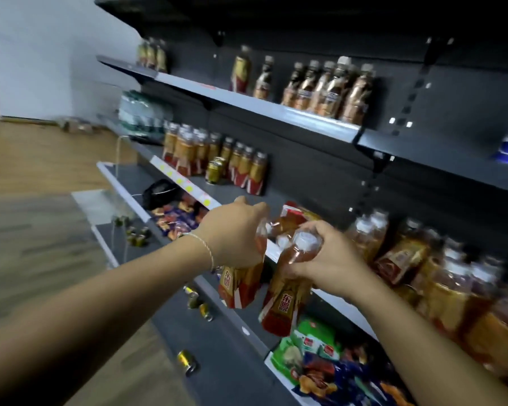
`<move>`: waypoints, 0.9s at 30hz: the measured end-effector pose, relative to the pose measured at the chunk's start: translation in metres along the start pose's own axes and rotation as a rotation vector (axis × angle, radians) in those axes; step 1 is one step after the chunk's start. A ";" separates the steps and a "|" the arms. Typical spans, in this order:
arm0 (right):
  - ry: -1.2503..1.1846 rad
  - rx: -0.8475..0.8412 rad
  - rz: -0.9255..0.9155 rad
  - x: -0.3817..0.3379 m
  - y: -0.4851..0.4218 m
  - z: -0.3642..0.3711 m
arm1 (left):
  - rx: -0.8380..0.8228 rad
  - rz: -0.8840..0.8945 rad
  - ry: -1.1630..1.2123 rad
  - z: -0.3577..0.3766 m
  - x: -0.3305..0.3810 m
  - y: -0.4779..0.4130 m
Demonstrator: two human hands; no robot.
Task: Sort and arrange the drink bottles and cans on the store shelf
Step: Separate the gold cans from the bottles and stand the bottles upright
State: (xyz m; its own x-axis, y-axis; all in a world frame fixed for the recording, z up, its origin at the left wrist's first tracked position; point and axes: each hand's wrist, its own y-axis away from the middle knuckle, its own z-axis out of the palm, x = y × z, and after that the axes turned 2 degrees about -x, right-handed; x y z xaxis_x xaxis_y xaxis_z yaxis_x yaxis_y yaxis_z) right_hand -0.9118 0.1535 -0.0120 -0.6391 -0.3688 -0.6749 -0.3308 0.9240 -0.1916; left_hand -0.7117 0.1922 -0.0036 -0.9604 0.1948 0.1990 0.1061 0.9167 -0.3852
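Closest in, two tea bottles are being held out in front of the shelf edge [339, 303], one per hand. The left hand [235, 232] is curled over the shoulder of the left bottle [239, 284], which hangs below it. The right hand [332, 259] is pinched round the white cap and neck of the right bottle [282, 300], which is tilted a bit. Both are in the air, not yet set down, just above the snack packets [314, 350].

Just beside the right hand, a messy bunch of the same tea bottles [440, 288] is crowded on that shelf, some leaning. Probably best if the two are stood upright at the end of that bunch, labels turned out and bases put flat before the grip is let go. A bottle held by the neck can swing, so it should be lowered slowly.

Loose cans [187, 358] are lying on the bottom shelf and will likely need sorting too. Further back, a tidy tea row [241, 165] is lined up with one stray can [214, 170] in front, and more bottles [329, 89] are up top.
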 end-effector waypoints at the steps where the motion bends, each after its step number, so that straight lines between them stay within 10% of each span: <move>1: -0.010 -0.024 -0.017 -0.004 -0.012 0.013 | -0.010 -0.053 -0.018 0.000 -0.014 0.001; 13: -0.112 -0.314 -0.140 -0.045 -0.178 0.132 | -0.076 -0.399 -0.166 0.009 -0.169 -0.036; 27: -0.315 -0.278 -0.263 -0.066 -0.366 0.184 | 0.057 -0.430 -0.202 0.018 -0.289 -0.164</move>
State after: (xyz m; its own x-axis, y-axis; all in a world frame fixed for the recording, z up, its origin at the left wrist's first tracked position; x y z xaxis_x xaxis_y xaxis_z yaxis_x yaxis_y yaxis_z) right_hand -0.6206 -0.1421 -0.0287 -0.2823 -0.4982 -0.8198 -0.6527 0.7260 -0.2164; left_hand -0.4563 -0.0210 -0.0140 -0.9454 -0.2751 0.1746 -0.3211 0.8775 -0.3561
